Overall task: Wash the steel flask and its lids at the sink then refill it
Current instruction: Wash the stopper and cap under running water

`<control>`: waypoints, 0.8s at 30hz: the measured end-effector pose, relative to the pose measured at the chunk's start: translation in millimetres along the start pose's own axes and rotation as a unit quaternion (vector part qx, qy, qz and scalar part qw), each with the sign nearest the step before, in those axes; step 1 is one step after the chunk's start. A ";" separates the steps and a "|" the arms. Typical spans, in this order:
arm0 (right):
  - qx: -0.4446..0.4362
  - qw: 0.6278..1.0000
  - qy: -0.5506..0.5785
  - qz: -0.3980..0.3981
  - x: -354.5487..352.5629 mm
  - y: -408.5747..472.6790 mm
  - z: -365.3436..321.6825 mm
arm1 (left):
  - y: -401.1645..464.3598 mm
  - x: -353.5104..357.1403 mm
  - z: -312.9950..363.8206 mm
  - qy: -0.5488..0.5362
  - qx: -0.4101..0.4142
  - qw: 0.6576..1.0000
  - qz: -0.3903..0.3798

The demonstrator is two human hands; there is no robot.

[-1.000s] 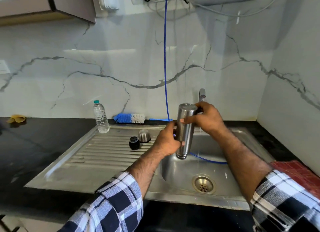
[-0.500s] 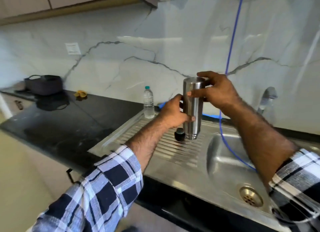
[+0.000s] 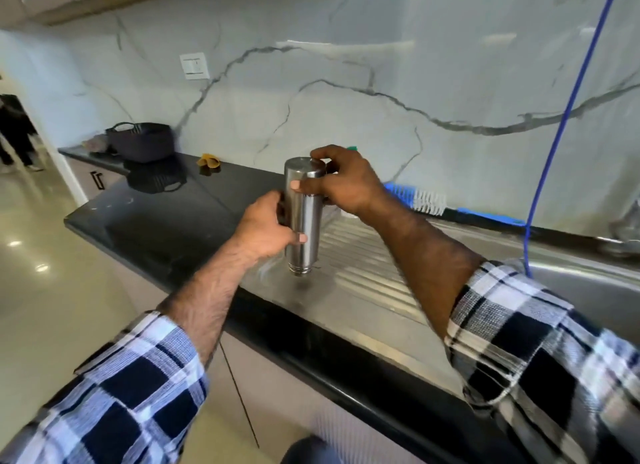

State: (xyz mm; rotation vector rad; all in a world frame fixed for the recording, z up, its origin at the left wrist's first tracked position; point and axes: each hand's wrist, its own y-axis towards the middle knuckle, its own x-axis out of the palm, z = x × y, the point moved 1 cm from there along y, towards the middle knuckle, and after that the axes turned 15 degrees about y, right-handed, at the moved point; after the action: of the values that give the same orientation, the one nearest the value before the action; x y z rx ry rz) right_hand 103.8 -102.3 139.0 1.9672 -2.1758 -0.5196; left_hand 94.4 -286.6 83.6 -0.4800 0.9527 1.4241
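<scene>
The steel flask (image 3: 304,221) is held upside down, its threaded mouth just above the left end of the ribbed steel drainboard (image 3: 367,273). My left hand (image 3: 268,226) grips the flask's middle from the left. My right hand (image 3: 341,183) holds its upturned base from the right, thumb across the front. The two lids are hidden from view. The sink basin (image 3: 595,290) lies at the right edge.
A blue hose (image 3: 568,106) hangs down into the sink. A blue and white brush (image 3: 415,196) lies along the wall. On the black counter (image 3: 166,221) sit a yellow cloth (image 3: 209,161) and a dark basket (image 3: 143,141). A person stands at far left (image 3: 14,134).
Both hands have carried the inverted flask left, from over the basin to the drainboard's left end. The view has swung left, so the lids and the plastic bottle are now hidden.
</scene>
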 end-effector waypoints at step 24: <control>-0.007 0.996 -0.087 0.015 -16.7 20.5 1.5 | 24.8 22.2 19.9 -0.037 0.008 0.999 0.001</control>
State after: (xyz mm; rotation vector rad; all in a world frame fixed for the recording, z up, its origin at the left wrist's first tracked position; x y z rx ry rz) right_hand 86.2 -84.1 146.9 1.9454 -2.2920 -0.7235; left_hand 73.2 -254.2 83.8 -0.4118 0.9035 1.4255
